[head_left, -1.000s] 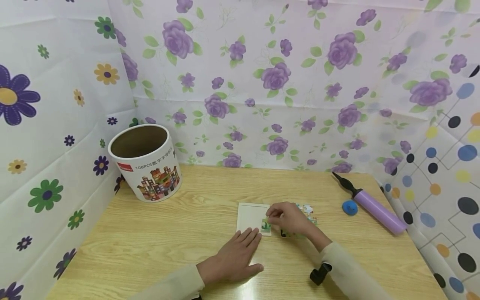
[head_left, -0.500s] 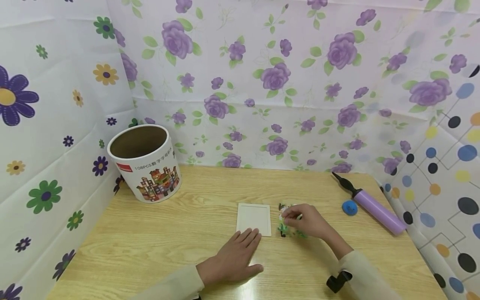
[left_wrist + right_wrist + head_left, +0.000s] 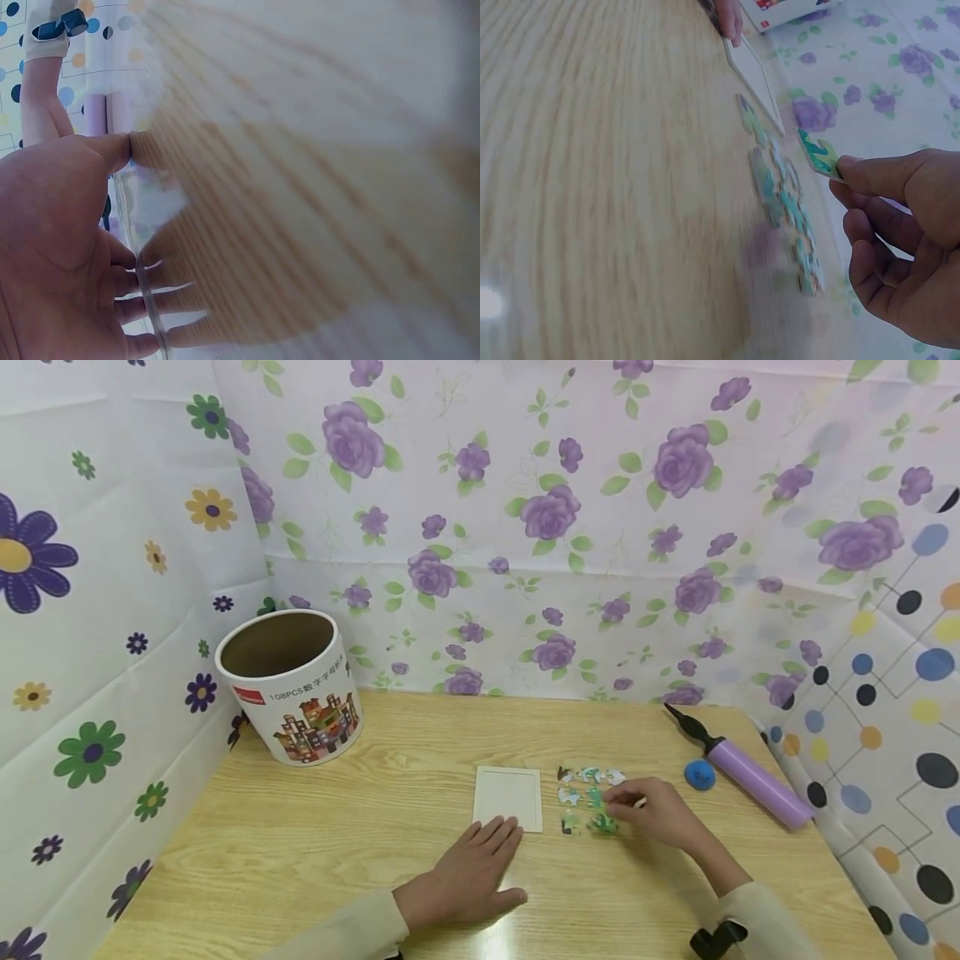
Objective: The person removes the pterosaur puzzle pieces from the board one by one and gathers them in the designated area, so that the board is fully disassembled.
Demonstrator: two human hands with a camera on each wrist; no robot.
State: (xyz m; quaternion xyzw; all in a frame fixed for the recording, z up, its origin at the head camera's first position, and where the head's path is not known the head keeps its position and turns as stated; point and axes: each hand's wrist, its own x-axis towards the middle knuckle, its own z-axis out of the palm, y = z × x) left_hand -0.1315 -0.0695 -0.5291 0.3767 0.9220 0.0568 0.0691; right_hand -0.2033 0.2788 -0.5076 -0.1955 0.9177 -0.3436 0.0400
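Observation:
My left hand (image 3: 474,878) lies flat on the table, fingers straight. Its fingertips rest on the lower edge of a square cream puzzle tray (image 3: 507,793), and the left wrist view shows that hand (image 3: 52,232) from the palm side at the tray's edge. Between thumb and fingers my right hand (image 3: 654,812) pinches a green jigsaw piece (image 3: 819,155), plainest in the right wrist view. It is held over the right side of the loose jigsaw pieces (image 3: 570,796), which lie beside the tray. No piece is visible in the tray.
A white cardboard bucket (image 3: 318,710) with printed blocks stands at the back left. To the right lie a purple hand pump (image 3: 761,785) with a black nozzle and a small round blue object (image 3: 700,775). Patterned cloth walls border the wooden table (image 3: 360,818).
A second ago my right hand was at the tray's lower right corner with a green piece there. The hand and piece have moved right, past the loose pieces. My left hand has stayed still.

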